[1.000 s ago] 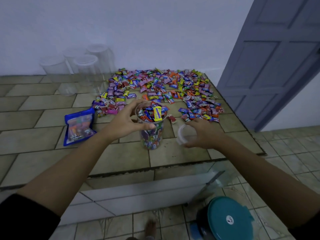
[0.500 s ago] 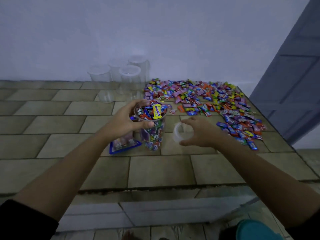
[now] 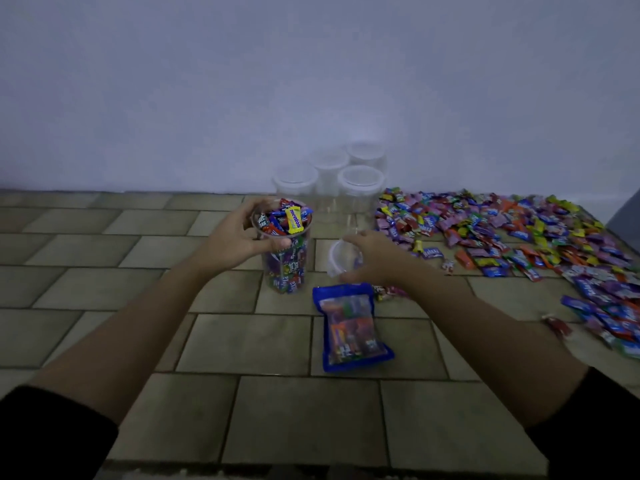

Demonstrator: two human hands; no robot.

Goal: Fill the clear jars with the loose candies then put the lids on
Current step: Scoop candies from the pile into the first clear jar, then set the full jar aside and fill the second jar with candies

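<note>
**Inspector:** State the grip on each side.

**Operator:** I see the left hand wrapped around the rim of the full jar, thumb on the near wall, fingers curled over the far edge. The jar stands upright on the tiles, packed to the brim, a yellow candy on top. The right hand pinches the lid, thumb below and fingers over its upper edge.

**Inspector:** Where does the lid lie relative to the jar?

**Operator:** Just beside it, to the right and lower than the mouth, not touching. The lid is tilted on edge, its open face turned roughly toward the jar. The jar's long axis is vertical.

**Inspector:** What does the next move turn on?

**Operator:** In my judgement, the lid must rise, travel left and level out flat over the mouth. The right hand holds it, so it does the carrying; the left only steadies.

**Inspector:** Risks?

**Operator:** The heaped candies may keep the lid from seating. The blue pouch lies near, below the right hand. Four empty jars wait by the wall, the loose pile to their right.
</note>
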